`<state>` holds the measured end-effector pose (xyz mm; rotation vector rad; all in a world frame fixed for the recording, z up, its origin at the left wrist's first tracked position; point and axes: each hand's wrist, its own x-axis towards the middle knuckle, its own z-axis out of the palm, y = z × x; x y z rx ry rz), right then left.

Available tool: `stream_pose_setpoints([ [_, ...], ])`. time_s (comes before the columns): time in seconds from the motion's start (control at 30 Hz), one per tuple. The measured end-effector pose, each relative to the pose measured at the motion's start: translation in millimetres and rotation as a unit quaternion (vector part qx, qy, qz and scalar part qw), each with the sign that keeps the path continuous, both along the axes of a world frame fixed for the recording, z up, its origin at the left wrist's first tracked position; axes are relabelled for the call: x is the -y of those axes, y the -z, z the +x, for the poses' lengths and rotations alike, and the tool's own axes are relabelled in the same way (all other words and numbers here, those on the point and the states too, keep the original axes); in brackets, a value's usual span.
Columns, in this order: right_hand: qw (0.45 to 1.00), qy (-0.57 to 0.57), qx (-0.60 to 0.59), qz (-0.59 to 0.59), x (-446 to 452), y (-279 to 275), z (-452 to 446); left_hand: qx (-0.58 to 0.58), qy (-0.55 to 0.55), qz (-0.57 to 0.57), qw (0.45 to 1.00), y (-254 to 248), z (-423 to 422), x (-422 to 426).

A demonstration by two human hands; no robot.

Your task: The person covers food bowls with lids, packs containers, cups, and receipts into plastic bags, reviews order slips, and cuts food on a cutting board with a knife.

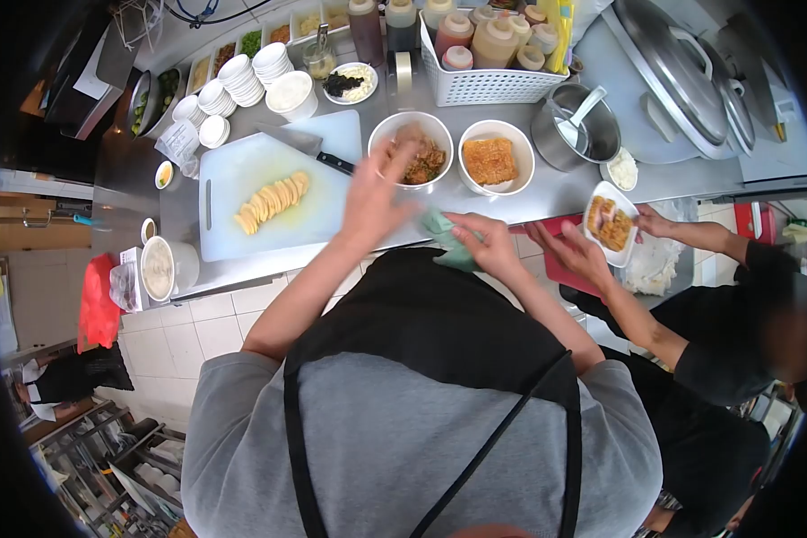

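Note:
My left hand (378, 199) is raised in front of a white bowl of chopped, browned food (421, 164). Blurred by motion, its fingers look stretched out and apart, partly covering the bowl, and I see nothing held. My right hand (486, 244) grips a green cloth (448, 240) at the counter's front edge. Beside the first bowl stands another white bowl with a golden-brown fried piece (489, 162). To the left, a white cutting board (233, 184) carries yellowish slices (273, 202) and a knife with a black handle (334, 162).
At right, a co-worker's hands (587, 255) hold a white dish of fried pieces (610, 224). A metal pot (576, 134) and a white basket of sauce bottles (498, 85) stand behind. Stacked white cups (239, 81) and a white tub (170, 269) are at left.

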<state>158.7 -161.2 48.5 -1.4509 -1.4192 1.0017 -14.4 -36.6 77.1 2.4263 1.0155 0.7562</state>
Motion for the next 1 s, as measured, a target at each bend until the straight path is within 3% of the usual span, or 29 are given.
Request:
stream_pose_setpoints([
  [0.1,0.995,0.041,0.063,-0.06,-10.3,19.8,8.6,0.05,-0.131,0.013,0.99,36.4,-32.8,-49.0],
  [0.2,0.946,0.129,0.28,0.104,-34.7,79.6,4.9,-0.005,-0.122,-0.086,0.989,61.1,-31.6,-73.6],
  [0.23,0.946,0.127,0.28,0.103,-36.3,81.5,-3.5,-0.004,-0.124,-0.087,0.988,69.4,-26.9,-77.5],
  [0.3,0.927,0.012,0.374,0.004,-40.8,84.4,-17.7,0.037,-0.103,-0.196,0.975,76.2,-13.6,-79.8],
  [0.33,0.949,-0.115,0.287,0.069,-40.0,87.9,-12.6,0.055,-0.108,-0.269,0.955,68.7,-10.1,-78.0],
  [0.37,0.949,-0.115,0.286,0.07,-35.1,89.1,-8.4,0.055,-0.109,-0.268,0.956,70.4,-11.3,-80.0],
  [0.43,0.963,-0.258,0.082,-0.005,-25.6,67.6,-4.7,0.068,-0.114,-0.282,0.95,75.1,-9.7,-84.4],
  [0.47,0.977,-0.176,0.115,-0.021,-24.3,52.2,-0.8,0.07,-0.113,-0.283,0.95,76.1,-9.0,-85.0],
  [0.5,0.977,-0.176,0.117,-0.022,-25.4,55.0,-1.7,0.077,-0.115,-0.291,0.947,74.7,-9.1,-84.5],
  [0.57,0.955,0.135,0.256,0.072,-32.4,71.5,-6.7,0.084,-0.116,-0.296,0.945,72.8,-9.0,-84.7],
  [0.6,0.955,0.013,0.294,0.019,-32.8,70.5,-12.3,0.077,-0.117,-0.301,0.943,72.0,-8.6,-84.7],
  [0.63,0.973,-0.098,0.21,0.008,-30.9,67.6,-14.4,0.07,-0.119,-0.305,0.942,70.3,-8.3,-85.9],
  [0.7,0.972,-0.211,-0.009,-0.1,-27.8,45.8,-20.0,0.037,-0.104,-0.296,0.949,66.8,-12.4,-88.0],
  [0.8,0.981,-0.186,-0.04,-0.023,-44.7,-10.4,1.0,0.021,-0.093,-0.273,0.957,66.3,-16.9,-83.5],
  [0.87,0.989,-0.094,-0.109,-0.044,-61.6,-52.6,17.9,0.033,-0.102,-0.268,0.957,59.1,-18.7,-71.8],
  [0.93,0.995,-0.051,-0.057,0.066,-87.9,-88.3,29.2,0.031,-0.096,-0.265,0.959,67.3,-21.3,-67.8],
  [1.0,0.991,-0.025,-0.08,0.105,-121.8,-95.1,24.5,0.031,-0.089,-0.302,0.949,68.3,-25.5,-63.5],
])
